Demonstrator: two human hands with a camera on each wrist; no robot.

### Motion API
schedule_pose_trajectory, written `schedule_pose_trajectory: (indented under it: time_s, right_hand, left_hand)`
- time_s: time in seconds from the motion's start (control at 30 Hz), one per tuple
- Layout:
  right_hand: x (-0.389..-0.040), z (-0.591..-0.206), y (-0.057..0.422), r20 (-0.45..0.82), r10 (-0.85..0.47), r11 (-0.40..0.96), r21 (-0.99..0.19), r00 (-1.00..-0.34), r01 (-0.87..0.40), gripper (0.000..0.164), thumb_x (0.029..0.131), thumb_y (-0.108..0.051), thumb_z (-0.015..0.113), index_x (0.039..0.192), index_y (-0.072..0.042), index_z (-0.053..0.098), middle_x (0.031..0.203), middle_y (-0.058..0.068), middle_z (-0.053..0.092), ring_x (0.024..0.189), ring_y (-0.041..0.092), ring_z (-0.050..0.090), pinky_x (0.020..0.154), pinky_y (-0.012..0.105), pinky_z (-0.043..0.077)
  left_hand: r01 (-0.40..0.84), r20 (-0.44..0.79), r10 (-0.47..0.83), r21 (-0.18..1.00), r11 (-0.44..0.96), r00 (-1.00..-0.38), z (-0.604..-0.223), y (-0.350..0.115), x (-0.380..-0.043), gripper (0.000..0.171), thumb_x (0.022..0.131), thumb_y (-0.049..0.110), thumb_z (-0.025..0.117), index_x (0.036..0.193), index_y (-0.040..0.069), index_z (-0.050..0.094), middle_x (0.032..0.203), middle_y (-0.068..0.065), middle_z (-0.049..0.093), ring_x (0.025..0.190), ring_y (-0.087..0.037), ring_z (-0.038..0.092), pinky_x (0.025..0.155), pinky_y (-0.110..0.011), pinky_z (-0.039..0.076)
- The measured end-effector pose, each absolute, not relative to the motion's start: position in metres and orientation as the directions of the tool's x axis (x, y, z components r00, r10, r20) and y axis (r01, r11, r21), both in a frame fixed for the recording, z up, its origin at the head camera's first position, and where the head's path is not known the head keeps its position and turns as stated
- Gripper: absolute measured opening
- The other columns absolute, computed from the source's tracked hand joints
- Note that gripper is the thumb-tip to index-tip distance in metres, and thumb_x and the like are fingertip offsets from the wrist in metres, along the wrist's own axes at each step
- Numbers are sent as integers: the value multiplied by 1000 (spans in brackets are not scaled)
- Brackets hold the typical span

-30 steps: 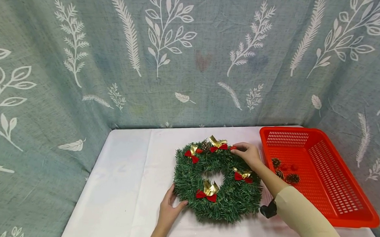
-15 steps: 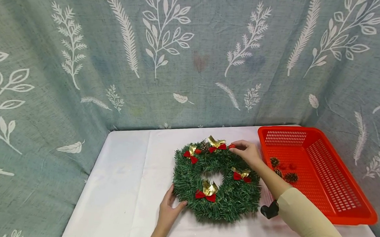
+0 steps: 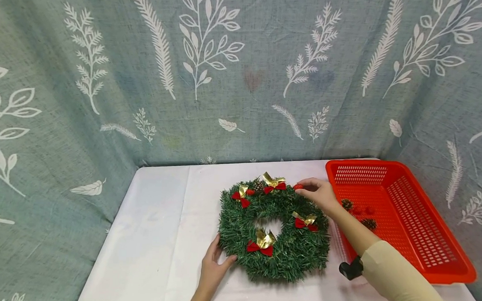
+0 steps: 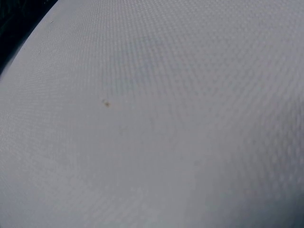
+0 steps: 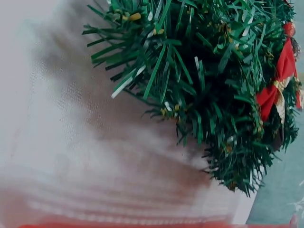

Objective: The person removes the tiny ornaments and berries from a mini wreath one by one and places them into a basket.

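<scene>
A bushy green wreath (image 3: pixel 274 264) lies on the white table, trimmed with several red bows with gold ribbon, like the near bow (image 3: pixel 261 247), plus a pine cone (image 3: pixel 258 185) and a red berry (image 3: pixel 250 192). My left hand (image 3: pixel 213 264) grips its lower left edge, thumb at the near side. At the upper right edge, my right hand (image 3: pixel 319 194) pinches another small red berry (image 3: pixel 298 186) between thumb and fingertips, right beside the top bow (image 3: pixel 274 184). In the right wrist view, the wreath's green tips (image 5: pixel 204 90) and a bow (image 5: pixel 278 83) show; the hand is out of frame.
To the right stands a red plastic basket (image 3: pixel 413 221) with perforated walls, holding pine cones (image 3: pixel 369 224) and red berries (image 3: pixel 369 210). A leaf-patterned curtain (image 3: pixel 228 78) hangs behind the table (image 3: pixel 157 218). The left wrist view shows mostly white tablecloth (image 4: pixel 156 118).
My right hand has shifted slightly right with the red berry, widening the space from the top bow. The left hand stays at the wreath's edge.
</scene>
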State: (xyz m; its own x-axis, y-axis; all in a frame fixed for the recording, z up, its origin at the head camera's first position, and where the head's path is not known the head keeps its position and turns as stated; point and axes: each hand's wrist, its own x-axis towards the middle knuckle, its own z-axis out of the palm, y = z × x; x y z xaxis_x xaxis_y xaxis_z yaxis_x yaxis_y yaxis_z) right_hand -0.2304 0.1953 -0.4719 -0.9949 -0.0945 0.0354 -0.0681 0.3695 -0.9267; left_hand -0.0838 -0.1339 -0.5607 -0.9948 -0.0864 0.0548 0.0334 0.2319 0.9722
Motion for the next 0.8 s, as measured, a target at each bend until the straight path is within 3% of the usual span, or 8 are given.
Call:
schedule_pose_trajectory:
  time_s: [0.17,0.33,0.47,0.8]
  right_hand:
    - [-225,-466,202,45,-89,346,-935,-995,-73,34,83,-20,74,109,1,67,99,10,71,82,3,64,72,17,57]
    - [-218,-457,208,46,-66,300,-952,-997,-64,37,82,-21,75,109,3,66,94,-3,71,81,3,64,73,16,57]
    - [-212,-453,213,70,-73,256,-963,-995,-87,39,82,-19,75,110,6,65,94,-5,70,82,3,64,74,16,57]
    - [-201,-448,228,118,-78,195,-972,-990,-131,37,82,-15,75,110,7,64,91,-14,70,83,4,66,73,17,59]
  left_hand:
    - [42,65,-92,971,234,-994,-568,-134,-86,81,76,7,78,142,-8,33,146,-26,35,130,-37,41,108,-35,39]
    - [61,88,-109,971,232,-990,-591,-137,-91,81,75,7,79,142,-5,35,146,-23,37,129,-35,43,107,-22,39]
    - [82,108,-109,972,220,-988,-599,-138,-94,81,74,7,80,142,-5,36,146,-23,37,129,-35,43,106,-17,38]
    - [33,56,-87,967,251,-995,-566,-135,-86,81,77,8,78,141,-9,33,145,-28,35,129,-40,42,107,-37,40]
